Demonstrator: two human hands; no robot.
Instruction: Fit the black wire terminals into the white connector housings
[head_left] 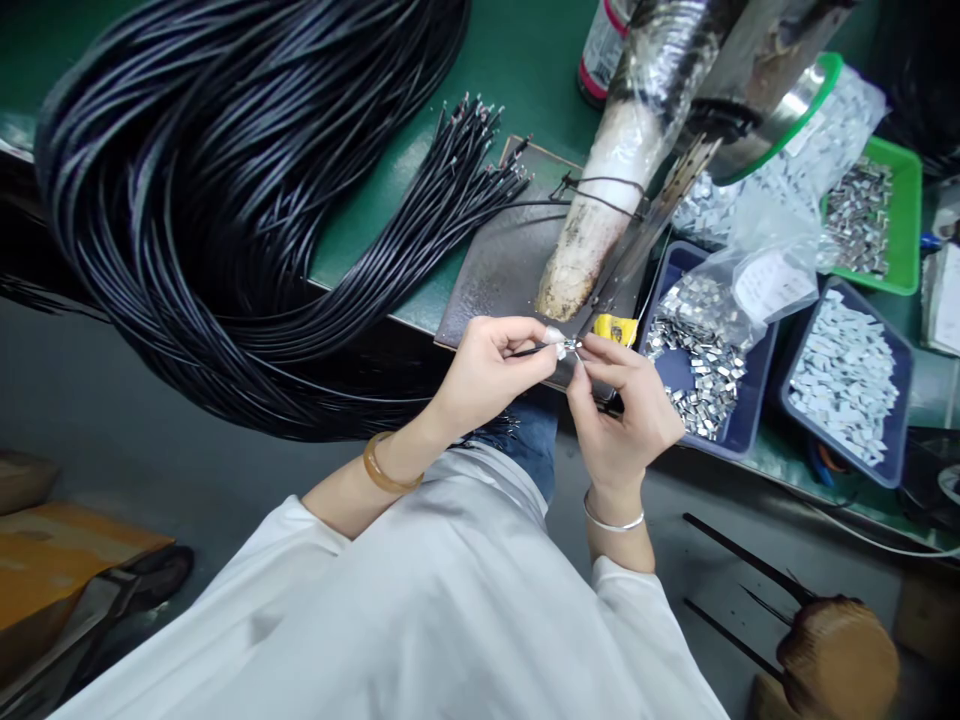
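Note:
Between thumb and forefinger, my left hand [491, 368] pinches a thin black cable [527, 351] near its end. White wrapping covers those fingertips. My right hand [626, 400] faces it, its fingertips closed on a small shiny metal piece [572, 345] at the cable's end. Whether the cable sits inside the piece is too small to tell. Both hands are in front of a grey metal plate [480, 275] at the bench edge. A large bundle of black cables [225, 200] lies to the left, its stripped ends resting towards the plate.
A wrapped machine arm [600, 215] slants down over the plate, with a yellow label [616, 330] beside it. To the right stand a blue tray [759, 385] of metal pieces, another tray [904, 400] of pale pieces and a green tray [909, 220]. A stool [840, 655] is below.

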